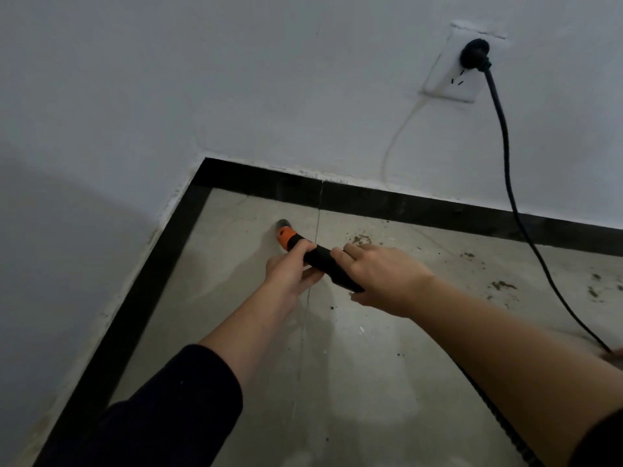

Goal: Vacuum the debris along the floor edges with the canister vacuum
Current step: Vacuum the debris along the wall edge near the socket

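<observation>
Dark sleeve [168,409] covers the left forearm. White matte wall [236,79] meets a pale, dusty tiled floor [354,365] along a glossy black skirting strip [404,205]. A black cord [505,156] hangs from the white socket [451,72] at right. Both the left hand [290,274] and right hand [381,278] wrap the black tubular vacuum nozzle [320,258], orange-collared, tip near the corner. Brown crumbs [360,239] lie just right of it.

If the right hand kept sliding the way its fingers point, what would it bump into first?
Most likely the left hand. The right hand holds the vacuum nozzle, fingers pointing along its black tube toward the left hand gripping near the orange collar.
</observation>
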{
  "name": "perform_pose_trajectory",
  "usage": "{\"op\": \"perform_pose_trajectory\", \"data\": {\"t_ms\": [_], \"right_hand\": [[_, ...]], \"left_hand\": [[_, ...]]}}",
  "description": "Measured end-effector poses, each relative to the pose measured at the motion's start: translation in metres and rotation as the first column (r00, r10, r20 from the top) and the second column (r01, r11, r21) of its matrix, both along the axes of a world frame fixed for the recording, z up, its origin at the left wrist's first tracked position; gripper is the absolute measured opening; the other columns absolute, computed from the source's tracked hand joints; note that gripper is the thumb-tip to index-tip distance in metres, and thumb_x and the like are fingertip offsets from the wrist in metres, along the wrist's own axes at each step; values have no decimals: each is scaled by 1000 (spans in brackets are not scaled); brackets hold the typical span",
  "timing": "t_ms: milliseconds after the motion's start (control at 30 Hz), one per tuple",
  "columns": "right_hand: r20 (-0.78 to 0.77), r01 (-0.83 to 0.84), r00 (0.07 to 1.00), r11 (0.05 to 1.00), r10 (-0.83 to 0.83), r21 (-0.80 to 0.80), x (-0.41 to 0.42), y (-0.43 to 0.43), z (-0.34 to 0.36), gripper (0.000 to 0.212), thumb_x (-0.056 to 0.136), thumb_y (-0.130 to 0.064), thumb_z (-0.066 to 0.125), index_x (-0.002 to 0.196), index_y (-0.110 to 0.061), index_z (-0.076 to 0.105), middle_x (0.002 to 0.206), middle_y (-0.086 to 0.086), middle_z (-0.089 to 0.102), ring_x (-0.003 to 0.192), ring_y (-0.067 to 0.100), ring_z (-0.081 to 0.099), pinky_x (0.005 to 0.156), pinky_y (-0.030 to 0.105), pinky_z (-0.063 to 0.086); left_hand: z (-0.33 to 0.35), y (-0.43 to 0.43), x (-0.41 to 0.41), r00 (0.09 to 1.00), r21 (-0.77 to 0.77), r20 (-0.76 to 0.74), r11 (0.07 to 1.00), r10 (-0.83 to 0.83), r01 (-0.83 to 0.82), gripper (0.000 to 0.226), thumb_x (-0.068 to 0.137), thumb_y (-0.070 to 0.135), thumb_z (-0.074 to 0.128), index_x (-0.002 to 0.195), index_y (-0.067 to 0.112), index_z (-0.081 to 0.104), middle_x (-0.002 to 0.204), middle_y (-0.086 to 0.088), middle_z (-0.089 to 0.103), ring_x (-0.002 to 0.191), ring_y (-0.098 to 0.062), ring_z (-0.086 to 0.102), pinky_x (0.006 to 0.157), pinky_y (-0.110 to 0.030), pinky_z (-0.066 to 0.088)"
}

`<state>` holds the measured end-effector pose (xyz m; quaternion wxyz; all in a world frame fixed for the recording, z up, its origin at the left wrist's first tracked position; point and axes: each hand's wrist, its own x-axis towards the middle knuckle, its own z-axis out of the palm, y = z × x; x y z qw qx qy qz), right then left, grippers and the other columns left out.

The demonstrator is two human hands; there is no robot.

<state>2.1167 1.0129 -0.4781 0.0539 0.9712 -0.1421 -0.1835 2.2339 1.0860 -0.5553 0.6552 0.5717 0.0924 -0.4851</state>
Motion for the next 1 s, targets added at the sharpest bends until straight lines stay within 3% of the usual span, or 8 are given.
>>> {"op": "perform_pose_trajectory", "data": {"t_ms": [167, 367, 500, 733, 1000], "right_hand": [[-26, -24, 999, 995, 22, -98, -5, 9, -7, 74, 95, -27, 57, 152, -11, 14, 136, 14, 42, 113, 28, 52, 87, 39, 53], [2, 6, 1000, 1000, -6, -30, -1, 15, -9, 74, 94, -25, 59, 151, -18, 14, 135, 6, 41, 109, 23, 51, 82, 35, 54], [-2, -42, 999, 999, 42, -19, -4, 19, -14, 75, 94, -29, 58, 152, -18, 12, 138, 5, 38, 103, 22, 52, 80, 34, 54], [29, -106, 994, 994, 106, 8, 6, 22, -14, 76, 93, -32, 60, 152, -18, 13, 137, 3, 39, 107, 22, 51, 85, 37, 53], [44, -158, 987, 987, 157, 19, 20, 31, -12, 74, 93, -33, 60, 150, -20, 15, 135, 3, 42, 106, 22, 53, 84, 36, 54]], "left_hand": [[-6, 3, -1, 998, -54, -59, 998, -31, 28, 25, 90, 14, 65, 111, 3, 57, 115, -17, 65, 95, -28, 69, 74, -30, 59], [-15, 15, 0, 993, -101, -116, 995, -1, -11, 22, 90, 14, 65, 109, 4, 61, 113, -15, 67, 96, -27, 70, 76, -30, 59], [-21, 23, 0, 996, -81, -93, 997, 9, -16, 19, 89, 14, 65, 105, 4, 62, 110, -15, 68, 99, -28, 69, 82, -33, 58], [-16, 39, 9, 996, -75, -70, 995, 64, -69, 21, 88, 15, 67, 106, 5, 61, 111, -15, 68, 98, -28, 69, 69, -28, 59], [-12, 56, 19, 993, -56, -48, 992, 108, -111, 19, 88, 14, 67, 104, 6, 61, 111, -15, 68, 93, -26, 70, 76, -29, 59]]}}
